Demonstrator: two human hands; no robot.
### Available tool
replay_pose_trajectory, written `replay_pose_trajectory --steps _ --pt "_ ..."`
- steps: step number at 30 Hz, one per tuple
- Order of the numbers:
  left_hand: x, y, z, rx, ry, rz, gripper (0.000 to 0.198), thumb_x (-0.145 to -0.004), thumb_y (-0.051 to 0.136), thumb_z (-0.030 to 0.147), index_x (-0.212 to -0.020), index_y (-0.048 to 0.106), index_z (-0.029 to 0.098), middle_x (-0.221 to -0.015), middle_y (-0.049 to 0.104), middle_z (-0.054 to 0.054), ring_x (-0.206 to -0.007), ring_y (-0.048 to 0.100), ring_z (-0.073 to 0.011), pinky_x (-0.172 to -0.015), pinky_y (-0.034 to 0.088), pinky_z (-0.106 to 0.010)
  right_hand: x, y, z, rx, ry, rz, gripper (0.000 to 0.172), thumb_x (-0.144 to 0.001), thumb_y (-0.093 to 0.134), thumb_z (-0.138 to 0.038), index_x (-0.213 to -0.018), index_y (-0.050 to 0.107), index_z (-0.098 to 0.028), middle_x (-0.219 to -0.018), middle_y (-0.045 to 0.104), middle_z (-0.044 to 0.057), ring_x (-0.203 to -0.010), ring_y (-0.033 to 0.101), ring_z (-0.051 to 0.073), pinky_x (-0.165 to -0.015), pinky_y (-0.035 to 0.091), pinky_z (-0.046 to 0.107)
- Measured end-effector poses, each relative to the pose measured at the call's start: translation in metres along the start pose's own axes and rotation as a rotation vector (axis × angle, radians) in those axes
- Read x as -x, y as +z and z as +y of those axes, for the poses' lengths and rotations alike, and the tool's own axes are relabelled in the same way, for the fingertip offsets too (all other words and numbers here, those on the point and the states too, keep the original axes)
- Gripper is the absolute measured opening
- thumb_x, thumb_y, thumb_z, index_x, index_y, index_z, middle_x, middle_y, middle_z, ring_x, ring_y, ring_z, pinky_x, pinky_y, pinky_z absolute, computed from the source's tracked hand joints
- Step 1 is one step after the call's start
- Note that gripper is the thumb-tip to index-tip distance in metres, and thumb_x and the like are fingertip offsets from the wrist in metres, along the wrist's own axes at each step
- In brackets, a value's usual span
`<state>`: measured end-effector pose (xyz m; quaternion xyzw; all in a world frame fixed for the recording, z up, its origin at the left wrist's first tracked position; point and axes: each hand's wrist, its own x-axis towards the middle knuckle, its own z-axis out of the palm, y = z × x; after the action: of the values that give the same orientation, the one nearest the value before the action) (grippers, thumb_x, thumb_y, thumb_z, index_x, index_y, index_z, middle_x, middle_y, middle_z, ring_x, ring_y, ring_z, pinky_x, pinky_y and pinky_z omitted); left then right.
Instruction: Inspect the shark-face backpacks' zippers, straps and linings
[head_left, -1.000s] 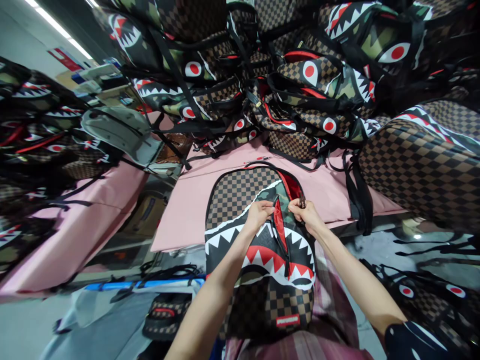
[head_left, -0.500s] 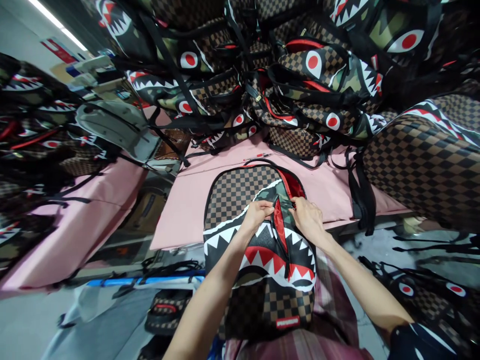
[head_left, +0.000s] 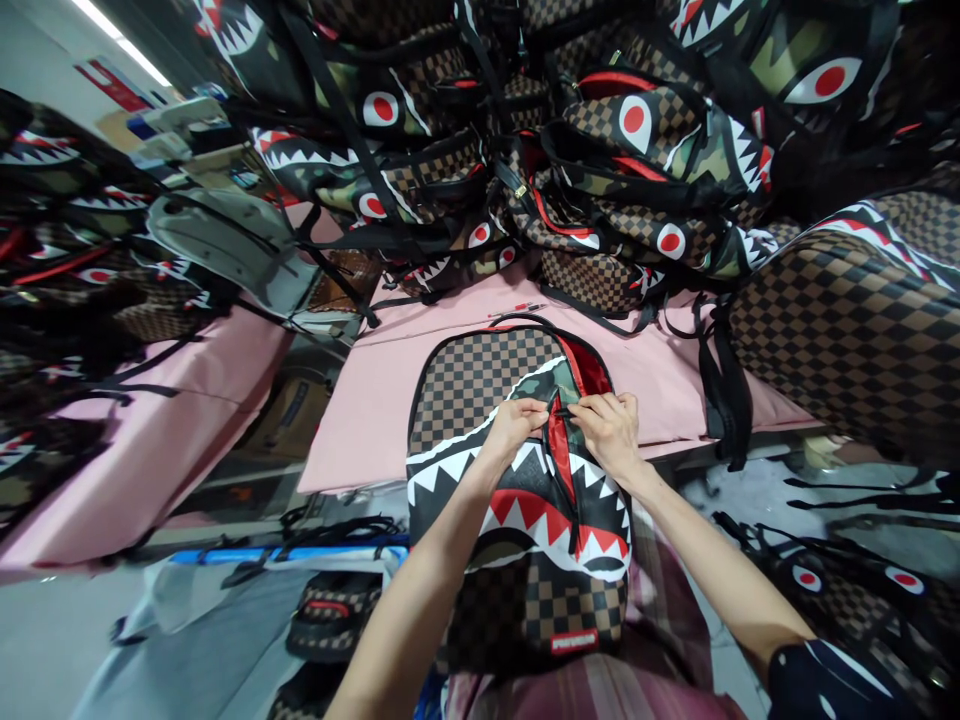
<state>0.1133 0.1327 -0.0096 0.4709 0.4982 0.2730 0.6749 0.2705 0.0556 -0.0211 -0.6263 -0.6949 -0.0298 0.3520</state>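
Observation:
A brown checkered backpack (head_left: 480,385) with a shark-mouth print and camouflage patches lies in front of me, its lower end on my lap and its top on the pink table (head_left: 375,400). A front pocket is unzipped, showing red lining (head_left: 559,450). My left hand (head_left: 514,425) pinches the left edge of that opening. My right hand (head_left: 611,430) is closed on the right edge at the zipper, fingers curled around something small and dark.
Several more shark-print backpacks (head_left: 637,170) are heaped at the far side of the table and on the right (head_left: 847,320). More are stacked at left (head_left: 67,250). A grey sewing machine (head_left: 225,235) stands at left. Black straps (head_left: 720,400) hang off the table edge.
My right hand has moved in from the zipper pull at the right toward the pocket opening and now pinches its edge. The left hand has hardly moved.

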Motion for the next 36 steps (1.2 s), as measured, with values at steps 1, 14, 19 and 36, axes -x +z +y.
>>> replay_pose_trajectory --steps 1,14,19,36 --pt "0.0 0.0 0.0 0.004 0.002 -0.003 0.031 -0.054 0.077 0.027 -0.074 0.063 0.008 -0.062 0.063 -0.005 -0.053 0.058 -0.0106 -0.056 0.047 -0.023 0.0 0.001 0.0 -0.002 -0.003 0.007 0.017 -0.088 0.051 -0.021 -0.096 0.066 -0.022 -0.092 0.067 0.004 -0.083 0.053 0.017 -0.078 0.024 0.037" --pt "0.001 0.0 -0.001 0.03 0.018 -0.003 0.026 -0.055 0.074 0.024 -0.073 0.064 0.008 -0.062 0.063 -0.005 -0.053 0.058 -0.0106 -0.056 0.048 -0.022 -0.001 0.011 0.002 -0.105 -0.01 0.044 0.015 -0.086 0.055 -0.02 -0.095 0.066 -0.023 -0.091 0.068 0.002 -0.083 0.052 0.016 -0.083 0.023 0.038" --pt "0.001 0.0 0.0 0.029 0.02 -0.003 0.024 -0.055 0.073 0.022 -0.072 0.063 0.008 -0.061 0.062 -0.004 -0.052 0.057 -0.01 -0.055 0.048 -0.022 -0.002 0.015 0.001 -0.204 0.033 0.035 0.015 -0.086 0.055 -0.022 -0.093 0.068 -0.025 -0.089 0.068 0.001 -0.082 0.054 0.016 -0.083 0.026 0.037" --pt "-0.001 0.004 -0.003 -0.036 0.056 0.038 0.018 -0.057 0.069 0.019 -0.071 0.062 0.01 -0.058 0.061 -0.003 -0.05 0.055 -0.0101 -0.05 0.046 -0.021 0.032 0.004 -0.028 -0.177 0.272 -0.369 0.024 -0.079 0.052 -0.02 -0.101 0.063 -0.023 -0.096 0.056 0.005 -0.071 0.057 0.014 -0.059 0.039 0.024"
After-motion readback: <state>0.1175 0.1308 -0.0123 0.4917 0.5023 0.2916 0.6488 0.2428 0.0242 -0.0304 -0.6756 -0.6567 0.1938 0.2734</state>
